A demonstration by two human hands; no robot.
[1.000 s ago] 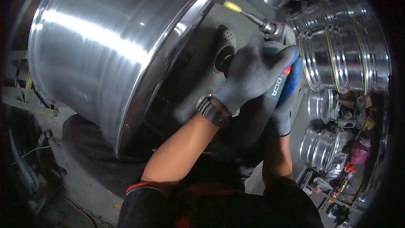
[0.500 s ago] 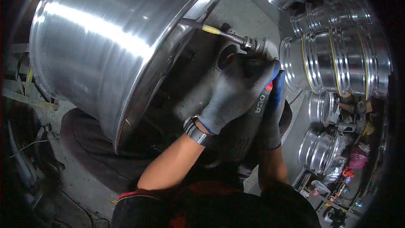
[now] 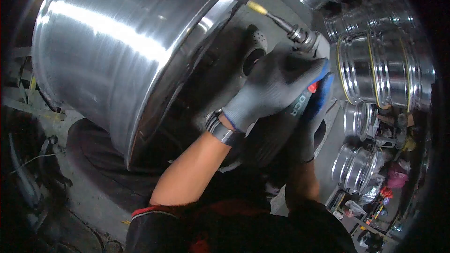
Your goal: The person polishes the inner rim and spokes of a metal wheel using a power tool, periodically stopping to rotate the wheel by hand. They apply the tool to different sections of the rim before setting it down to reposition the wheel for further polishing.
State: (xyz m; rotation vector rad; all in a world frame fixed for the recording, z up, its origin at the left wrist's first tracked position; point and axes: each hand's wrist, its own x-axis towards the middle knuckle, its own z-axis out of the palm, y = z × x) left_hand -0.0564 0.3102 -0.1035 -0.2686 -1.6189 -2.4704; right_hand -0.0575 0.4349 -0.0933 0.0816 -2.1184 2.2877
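A big shiny aluminium wheel rim (image 3: 117,47) lies on its side at the left and fills much of the view. My left hand (image 3: 272,86), in a grey glove with a wristwatch, wraps over the body of a hand-held die grinder (image 3: 304,42). My right hand (image 3: 311,117), in a grey and blue glove, grips the same tool from beneath and is mostly hidden by the left. The grinder's thin shaft with a yellow band (image 3: 258,8) reaches up-left to the rim's polished lip.
Several more polished rims (image 3: 379,70) stand stacked at the right, others (image 3: 356,164) lower down. A dark clog-type shoe (image 3: 253,49) rests on the grey concrete floor (image 3: 281,0) behind the tool. Clutter and bags lie at the lower right; cables at the far left.
Both hands and the grinder have swung up and to the right; the shaft tip now meets the rim's lip higher up than half a second ago, back near its place of a second ago.
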